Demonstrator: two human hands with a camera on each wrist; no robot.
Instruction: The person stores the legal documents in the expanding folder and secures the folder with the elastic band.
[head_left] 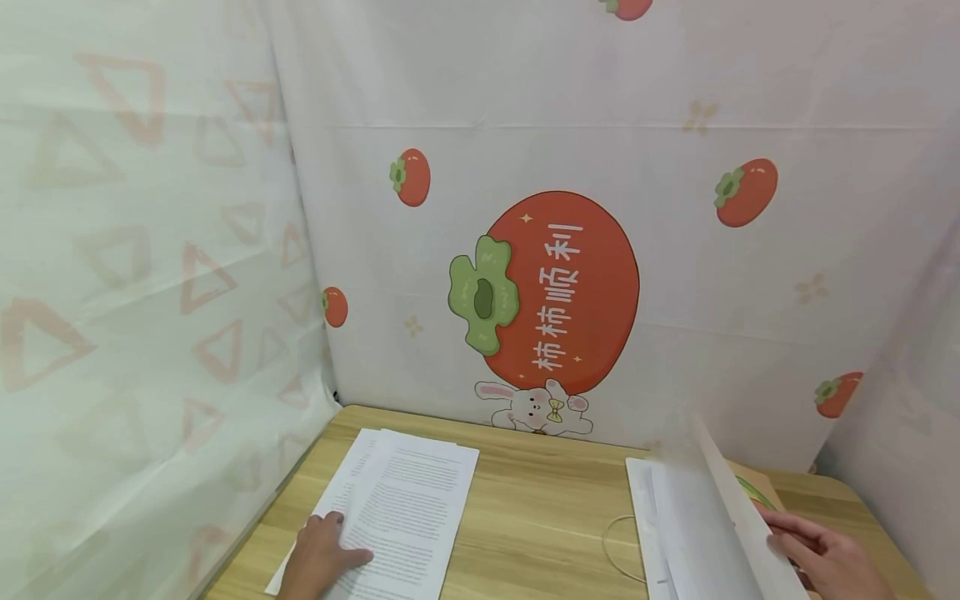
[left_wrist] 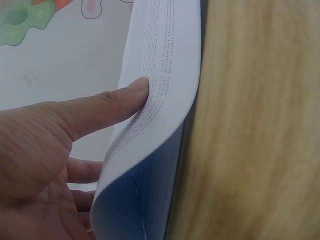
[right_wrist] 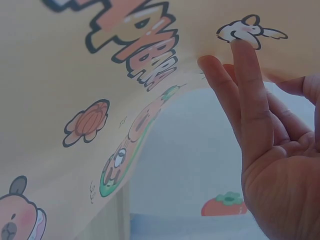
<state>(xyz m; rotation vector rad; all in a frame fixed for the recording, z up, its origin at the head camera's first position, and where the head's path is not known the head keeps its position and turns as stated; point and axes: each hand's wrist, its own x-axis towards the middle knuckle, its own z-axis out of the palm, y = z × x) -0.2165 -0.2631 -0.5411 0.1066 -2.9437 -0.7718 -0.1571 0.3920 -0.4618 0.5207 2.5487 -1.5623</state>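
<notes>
I have the printed sheets [head_left: 412, 508] on the left side of the table [head_left: 540, 533], with at least 2 layers fanned slightly apart. The left hand [head_left: 322, 557] is at their near left edge; on the left wrist feed I see it pinching them, thumb on the printed face, the other fingers behind the curled edge. On the right, the right hand [head_left: 832, 560] has its fingers stretched, tips touching the cartoon side of a raised cover [right_wrist: 45, 125]. White paper [head_left: 686, 525] lies left of that cover, and 1 thin loop [head_left: 604, 542] sits beside it. A persimmon-print cloth [head_left: 675, 333] hangs behind the table's far edge.
</notes>
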